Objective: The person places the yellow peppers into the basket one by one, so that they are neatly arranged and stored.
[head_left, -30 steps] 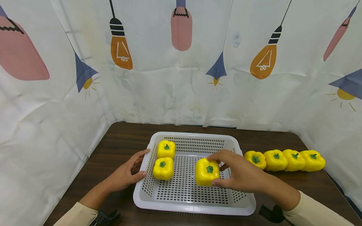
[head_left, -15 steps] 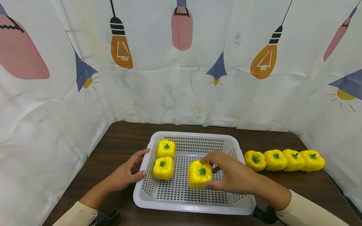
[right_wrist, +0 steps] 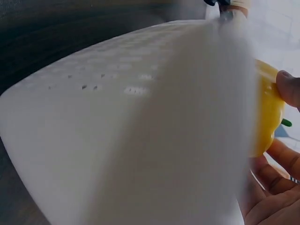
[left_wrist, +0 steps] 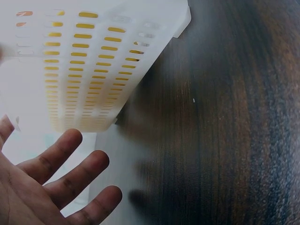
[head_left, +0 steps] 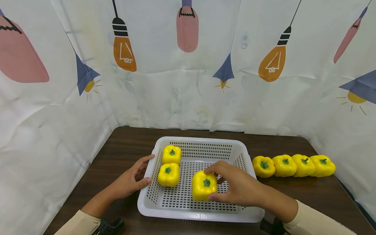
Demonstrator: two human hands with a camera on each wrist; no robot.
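Note:
My right hand grips a yellow bell pepper between thumb and fingers, over the middle of a white plastic basket. The green stem of this pepper points up. Along the basket's left side sit two more peppers, a back one and a front one. My left hand touches the basket's left rim, with its thumb and fingertips spread apart. In the left wrist view, relaxed fingers lie beside the slotted wall. The basket wall hides part of the held pepper in the right wrist view.
Right of the basket, several yellow bell peppers stand in a row on the dark wooden table. A white curtain printed with lamps hangs behind the table and along its sides.
My right hand has carried the pepper leftward and toward the basket's front, a little lower in the head view. My left hand has stayed at the rim.

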